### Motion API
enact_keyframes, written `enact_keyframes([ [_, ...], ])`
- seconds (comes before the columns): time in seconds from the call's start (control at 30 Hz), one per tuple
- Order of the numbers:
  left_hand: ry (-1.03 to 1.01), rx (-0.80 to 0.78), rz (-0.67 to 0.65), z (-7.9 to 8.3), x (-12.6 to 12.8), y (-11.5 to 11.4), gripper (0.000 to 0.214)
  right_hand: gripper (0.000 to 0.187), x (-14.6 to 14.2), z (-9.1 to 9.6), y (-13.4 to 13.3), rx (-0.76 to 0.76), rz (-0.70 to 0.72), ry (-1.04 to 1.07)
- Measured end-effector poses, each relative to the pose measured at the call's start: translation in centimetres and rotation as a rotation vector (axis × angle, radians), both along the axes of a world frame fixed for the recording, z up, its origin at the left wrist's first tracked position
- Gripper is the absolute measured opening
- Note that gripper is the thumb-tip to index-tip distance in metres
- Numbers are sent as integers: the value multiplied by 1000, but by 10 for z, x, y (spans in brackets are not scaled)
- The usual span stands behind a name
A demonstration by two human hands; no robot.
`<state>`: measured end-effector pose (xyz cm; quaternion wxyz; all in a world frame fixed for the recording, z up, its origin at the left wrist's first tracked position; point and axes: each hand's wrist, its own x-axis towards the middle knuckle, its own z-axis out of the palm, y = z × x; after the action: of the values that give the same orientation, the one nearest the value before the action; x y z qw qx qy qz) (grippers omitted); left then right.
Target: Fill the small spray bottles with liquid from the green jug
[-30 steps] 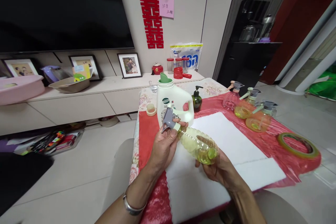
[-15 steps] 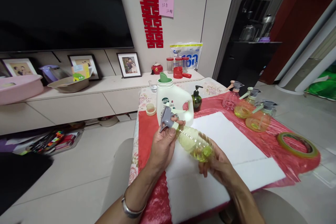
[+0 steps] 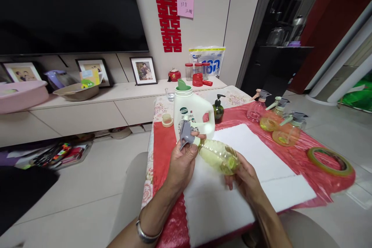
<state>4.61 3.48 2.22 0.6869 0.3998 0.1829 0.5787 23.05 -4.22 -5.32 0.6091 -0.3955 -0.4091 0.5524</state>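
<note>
Between my hands a clear yellow spray bottle (image 3: 217, 155) lies tilted in the air, its grey trigger head to the left. My left hand (image 3: 183, 162) is closed round the neck, just below the trigger head. The fingers of my right hand (image 3: 245, 178) grip the bottle's base. Some pale yellow-green stuff shows inside the bottle. Right behind the trigger head stands a large white jug (image 3: 192, 112) with a handle, a green funnel-like piece (image 3: 182, 85) in its mouth. Below the bottle is a white cloth (image 3: 221, 209) on the table.
A cream cap (image 3: 167, 120) sits left of the jug, a dark green pump bottle (image 3: 218, 110) right of it. Several spray bottles (image 3: 286, 135) stand at the right, near a roll of tape (image 3: 329, 161). Red plastic sheeting (image 3: 167, 149) covers the table.
The spray bottle has turned slightly toward level, its base end shifting a little up and right with my right hand. My left hand stays on the neck.
</note>
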Motion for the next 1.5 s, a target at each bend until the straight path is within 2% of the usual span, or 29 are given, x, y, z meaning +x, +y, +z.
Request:
enact_keyframes([
  [0.1,10,7,-52,3,-1,0,38,88,-2,-7,1,-60,78,44],
  [0.23,30,20,26,2,1,0,37,80,-5,-1,0,-69,51,51],
  [0.33,23,19,77,0,2,1,37,98,-5,7,-2,-8,19,2],
  [0.43,14,20,61,1,1,1,37,96,-3,7,-1,14,112,24],
  [0.57,30,40,-5,4,-1,2,36,88,-3,-2,0,-66,263,164],
  [0.67,26,62,-33,5,0,2,35,94,-4,-4,0,-126,309,188],
  [0.73,32,63,-19,6,1,3,35,98,-5,-1,0,-137,293,197],
  [0.9,65,68,90,9,3,4,33,92,-8,8,0,-42,225,223],
  [0.97,77,68,90,10,4,3,32,83,-7,8,0,-47,246,261],
  [1.07,106,73,65,9,5,3,35,63,-4,2,-1,-85,233,309],
  [1.13,115,87,51,8,7,3,34,59,-2,-3,0,-118,216,321],
  [1.33,92,128,-52,0,15,-1,38,68,-1,-6,1,-231,228,309],
  [1.5,296,106,-175,-8,19,-12,62,66,-7,2,2,-256,172,218],
])
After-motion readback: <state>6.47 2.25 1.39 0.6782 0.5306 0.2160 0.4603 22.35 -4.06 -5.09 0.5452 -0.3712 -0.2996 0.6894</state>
